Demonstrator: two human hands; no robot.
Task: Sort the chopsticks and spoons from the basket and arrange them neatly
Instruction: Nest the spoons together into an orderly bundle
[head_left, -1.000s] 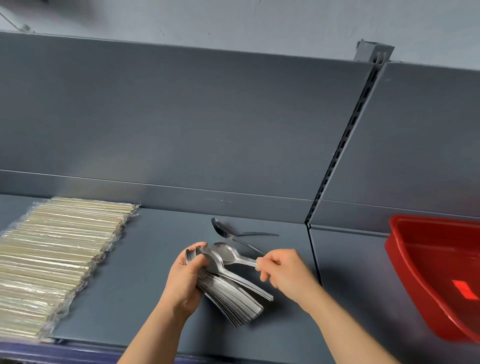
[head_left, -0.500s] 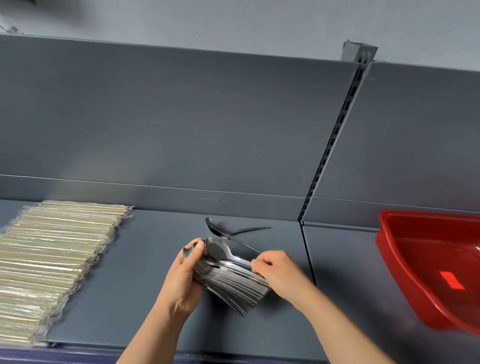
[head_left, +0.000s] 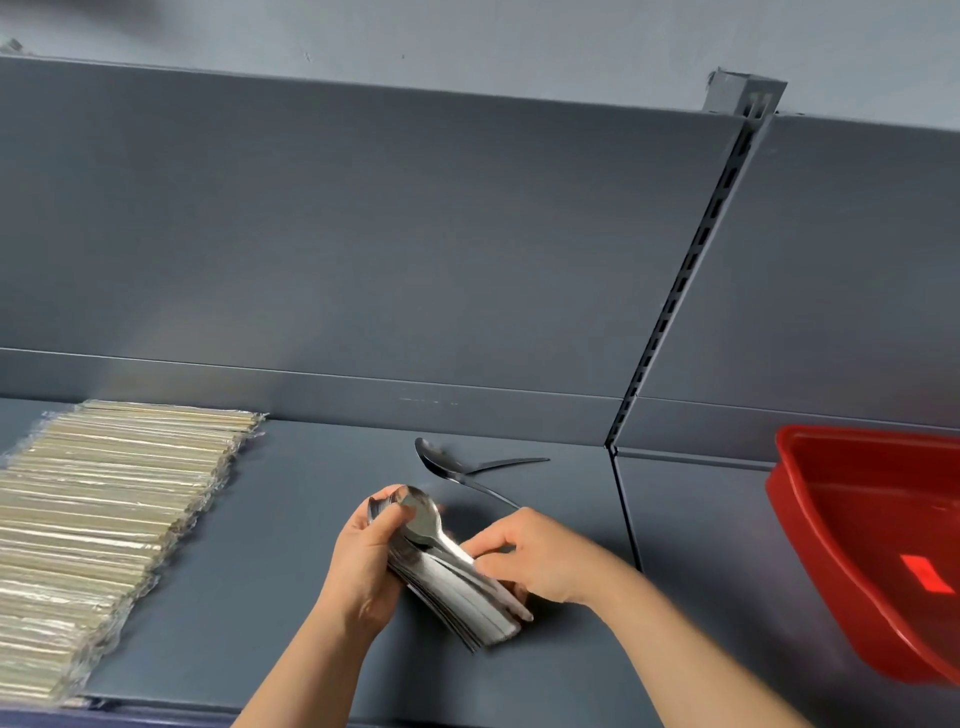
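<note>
The left hand (head_left: 363, 566) clamps the spoon stack (head_left: 457, 592) at the bowls; right fingers (head_left: 485, 545) pinch the handles; steel looks stiff, slippery, fairly heavy.

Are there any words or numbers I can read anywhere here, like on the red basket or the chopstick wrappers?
No readable text anywhere.
Red basket: only a bright red patch inside, no letters.
Wrapped chopsticks: clear wrappers, no print that can be made out.
Spoon stack in the left hand and right hand: no marks visible.
Grey shelf: plain.
</note>
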